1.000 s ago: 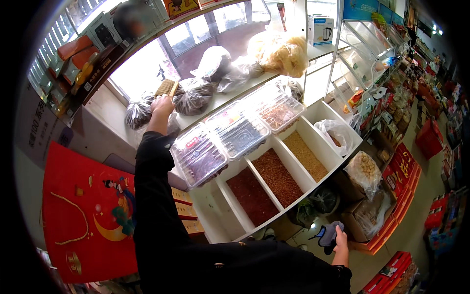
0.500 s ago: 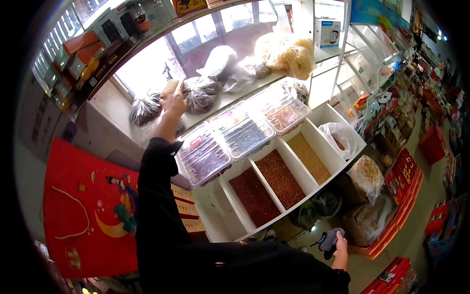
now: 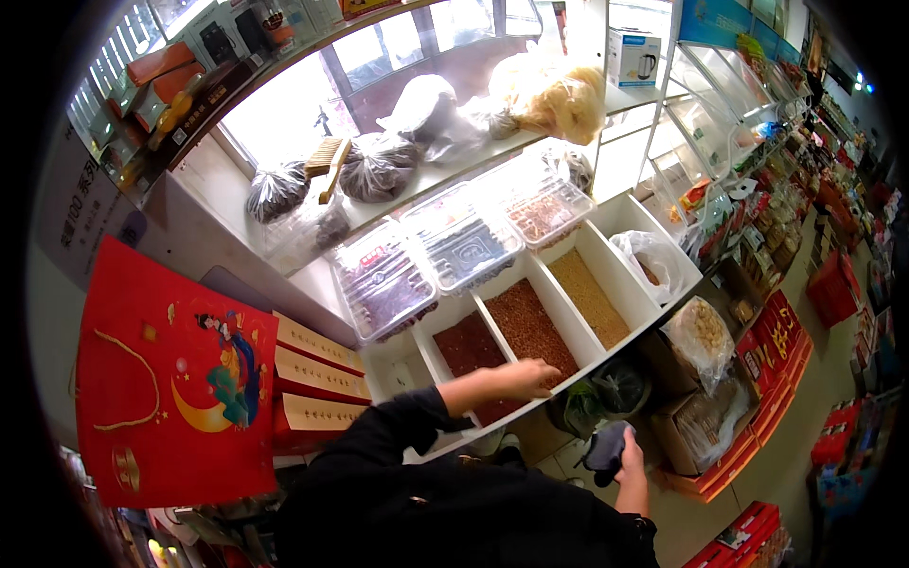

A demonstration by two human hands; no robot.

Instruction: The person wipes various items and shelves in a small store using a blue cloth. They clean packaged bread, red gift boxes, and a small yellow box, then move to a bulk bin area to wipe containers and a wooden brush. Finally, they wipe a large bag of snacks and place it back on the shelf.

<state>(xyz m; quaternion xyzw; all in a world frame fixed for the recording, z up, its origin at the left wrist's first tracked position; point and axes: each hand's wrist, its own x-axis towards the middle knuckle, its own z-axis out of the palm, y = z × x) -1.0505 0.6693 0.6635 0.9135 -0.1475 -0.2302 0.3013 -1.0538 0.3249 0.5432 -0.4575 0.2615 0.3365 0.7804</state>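
My left hand [image 3: 525, 379] reaches across the front of the white divided bin [image 3: 606, 358], over dark red grains [image 3: 471, 346] and reddish-brown grains [image 3: 530, 327]. Its fingers are loosely bent and apart, with nothing visible in them. At the right, above the floor, my right hand [image 3: 632, 464] is closed around a bunched dark grey cloth [image 3: 604, 449]. A wooden brush [image 3: 331, 168] with pale bristles rests between two tied bags of dark goods [image 3: 382, 168] on the window ledge.
Clear lidded boxes [image 3: 383, 280] line the bin's back edge. Yellow grain [image 3: 589, 298] fills another compartment, beside a white plastic bag [image 3: 650, 265]. A large red gift bag [image 3: 175, 379] stands left. Cartons with bagged goods [image 3: 701, 343] stand right, near dark green bags [image 3: 606, 390].
My left hand has let go of the brush on the ledge and come back toward me, over the bin's front. The right hand still grips the cloth, slightly further left and higher.
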